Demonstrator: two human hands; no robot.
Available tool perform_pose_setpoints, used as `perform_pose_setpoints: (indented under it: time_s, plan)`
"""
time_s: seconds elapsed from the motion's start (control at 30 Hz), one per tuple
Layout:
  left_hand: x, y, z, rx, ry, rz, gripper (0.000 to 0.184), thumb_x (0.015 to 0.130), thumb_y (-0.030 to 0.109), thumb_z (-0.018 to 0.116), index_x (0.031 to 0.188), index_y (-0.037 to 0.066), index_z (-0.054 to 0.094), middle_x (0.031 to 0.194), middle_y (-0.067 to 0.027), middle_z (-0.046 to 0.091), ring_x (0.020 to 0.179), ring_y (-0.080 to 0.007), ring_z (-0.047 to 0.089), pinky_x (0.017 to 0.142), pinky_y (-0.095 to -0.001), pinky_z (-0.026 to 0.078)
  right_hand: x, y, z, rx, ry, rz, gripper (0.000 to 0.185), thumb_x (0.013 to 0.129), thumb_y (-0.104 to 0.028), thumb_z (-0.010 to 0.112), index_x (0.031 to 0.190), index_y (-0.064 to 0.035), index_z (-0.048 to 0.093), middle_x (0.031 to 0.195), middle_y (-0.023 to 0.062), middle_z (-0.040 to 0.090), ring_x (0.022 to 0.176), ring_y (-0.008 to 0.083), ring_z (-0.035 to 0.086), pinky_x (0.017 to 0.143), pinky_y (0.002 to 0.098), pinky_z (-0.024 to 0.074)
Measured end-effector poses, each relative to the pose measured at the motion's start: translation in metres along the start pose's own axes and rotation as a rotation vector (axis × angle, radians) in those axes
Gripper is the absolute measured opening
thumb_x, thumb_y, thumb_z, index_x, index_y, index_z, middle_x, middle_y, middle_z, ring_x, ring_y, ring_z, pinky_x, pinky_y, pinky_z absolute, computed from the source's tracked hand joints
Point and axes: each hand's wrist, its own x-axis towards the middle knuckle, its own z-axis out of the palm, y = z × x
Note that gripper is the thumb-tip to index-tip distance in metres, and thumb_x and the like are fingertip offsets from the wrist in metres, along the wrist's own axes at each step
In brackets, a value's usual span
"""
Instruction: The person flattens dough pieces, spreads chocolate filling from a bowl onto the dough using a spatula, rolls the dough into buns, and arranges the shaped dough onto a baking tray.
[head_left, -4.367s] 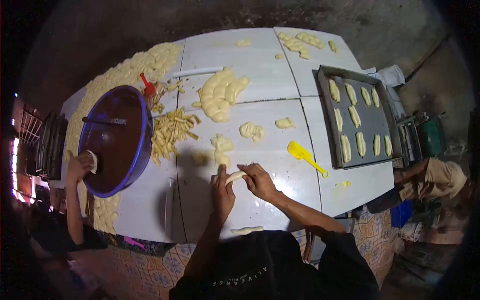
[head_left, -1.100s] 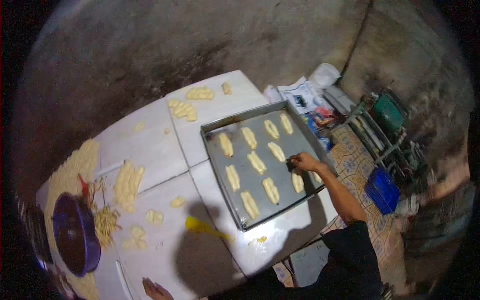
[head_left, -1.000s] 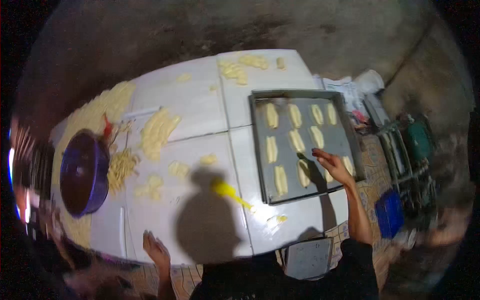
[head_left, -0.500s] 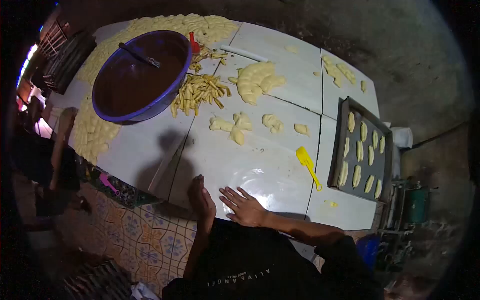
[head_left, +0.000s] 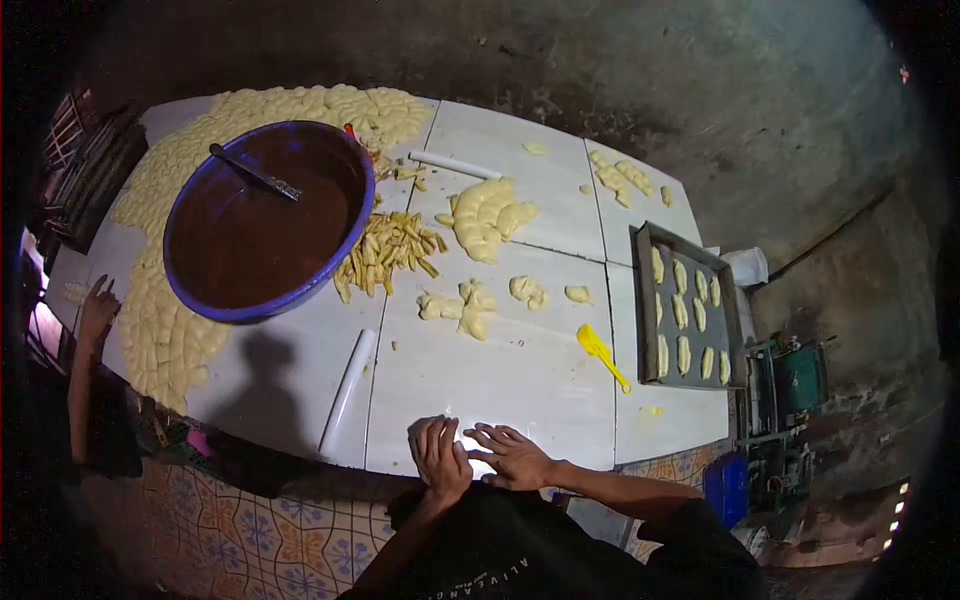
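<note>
At the near edge of the white-tiled table (head_left: 560,390), my left hand (head_left: 441,458) rests with its fingers extended and slightly bent, palm down. Close beside it on the right, my right hand (head_left: 507,455) lies with fingers spread over the tabletop. I see nothing held in either hand; whatever lies under the palms is hidden. Ahead of them are small dough lumps (head_left: 470,308), a round dough piece (head_left: 527,291) and a larger cut dough mass (head_left: 487,218). A white rod (head_left: 347,395) lies left of my hands, and a yellow scraper (head_left: 602,357) lies to the right.
A large purple basin (head_left: 350,240) of brown contents stands left, amid many dough pieces (head_left: 165,345). Cut yellowish strips (head_left: 385,250) are piled beside it. A second white rod (head_left: 455,164) lies farther back. At right is a dark tray (head_left: 690,375) with shaped dough. Another person's hand (head_left: 98,312) is far left.
My view has shifted, so the table sits lower. My left hand has turned from edge-on to palm down and moved closer to my right hand. The other person's hand has shifted on the left.
</note>
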Motion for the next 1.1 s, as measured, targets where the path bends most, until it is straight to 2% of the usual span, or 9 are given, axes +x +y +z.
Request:
perform_pose_setpoints:
  time_s: [0.07,0.13,0.2,0.4,0.53,0.7,0.9,1.0,1.1]
  plan:
    - [0.003,-0.001,0.0,0.023,-0.004,0.017,0.034,0.092,0.015,0.055,0.121,-0.001,0.063,0.118,-0.02,0.063,0.116,-0.0396,0.055,0.1,-0.0547,0.04,0.009,0.003,-0.026,0.033,0.111,-0.07,0.054,0.093,-0.027,0.069,0.143,-0.0138,0.054,0.153,0.0192,0.045,0.143,0.0372,0.041,0.115,0.0531,0.0349]
    - [0.006,-0.003,-0.001,-0.003,-0.005,-0.013,0.031,0.091,0.012,0.055,0.118,0.001,0.064,0.114,-0.0197,0.063,0.112,-0.0397,0.055,0.099,-0.0541,0.04,0.03,0.001,-0.063,0.714,0.24,0.309,0.043,0.09,-0.024,0.072,0.13,-0.0093,0.065,0.13,0.0205,0.063,0.125,0.0401,0.057,0.105,0.0501,0.0441]
    - [0.012,-0.001,-0.002,0.016,0.049,-0.019,0.025,0.092,0.012,0.056,0.111,0.002,0.067,0.108,-0.0166,0.065,0.108,-0.0375,0.056,0.096,-0.0515,0.041,0.061,0.025,-0.071,0.537,0.613,0.368,0.039,0.09,-0.018,0.067,0.123,0.0014,0.066,0.108,0.0207,0.069,0.1,0.0385,0.066,0.086,0.0402,0.0516]
    - [0.025,-0.004,-0.005,0.0,-0.011,-0.042,0.014,0.088,0.004,0.06,0.1,0.002,0.069,0.1,-0.0132,0.066,0.099,-0.0342,0.057,0.091,-0.0465,0.045,0.153,0.078,-0.067,-0.145,0.946,0.556,0.043,0.088,-0.035,0.068,0.118,-0.0038,0.069,0.115,0.0212,0.062,0.104,0.0415,0.057,0.081,0.0547,0.0478]
    - [0.023,-0.009,0.001,-0.005,-0.006,-0.061,0.011,0.089,0.004,0.062,0.097,0.0,0.07,0.097,-0.013,0.066,0.097,-0.0339,0.058,0.088,-0.0441,0.046,0.155,0.097,-0.064,0.223,0.952,0.407,0.026,0.085,-0.02,0.068,0.101,0.0,0.069,0.088,0.021,0.065,0.084,0.0408,0.062,0.073,0.0501,0.0504]
    - [0.021,-0.01,-0.001,-0.127,-0.085,-0.257,0.012,0.092,0.004,0.063,0.101,-0.001,0.071,0.1,-0.0131,0.071,0.09,-0.0304,0.065,0.082,-0.0414,0.051,0.055,0.035,-0.032,0.661,0.612,0.204,0.023,0.084,-0.014,0.076,0.101,-0.001,0.07,0.107,0.0181,0.061,0.106,0.0351,0.065,0.088,0.0429,0.0535]
    - [0.03,0.033,-0.012,-1.318,-0.384,-1.303,0.043,0.107,0.039,0.05,0.138,0.009,0.046,0.117,-0.0153,0.064,0.109,-0.0253,0.065,0.091,-0.0421,0.055,-0.004,-0.008,-0.031,0.654,0.707,0.067,0.034,0.083,-0.013,0.081,0.116,-0.0083,0.074,0.143,0.0159,0.052,0.133,0.0338,0.053,0.108,0.0437,0.0472]
    - [0.041,0.015,0.006,-1.55,-0.521,-0.97,0.034,0.109,0.028,0.046,0.133,0.005,0.052,0.121,-0.0156,0.063,0.108,-0.0256,0.065,0.088,-0.0403,0.056,-0.007,-0.005,-0.042,0.332,0.698,-0.058,0.027,0.087,-0.01,0.076,0.113,-0.0086,0.075,0.137,0.012,0.062,0.135,0.0353,0.051,0.11,0.0477,0.0446]
    - [0.056,0.034,0.017,-1.497,-0.322,-0.882,0.028,0.106,0.006,0.044,0.131,-0.003,0.053,0.126,-0.0196,0.061,0.112,-0.0295,0.065,0.095,-0.0424,0.057,-0.014,0.001,-0.042,0.729,0.939,0.151,0.027,0.091,-0.008,0.07,0.119,-0.0045,0.072,0.125,0.0165,0.068,0.134,0.0344,0.053,0.11,0.0457,0.0443]
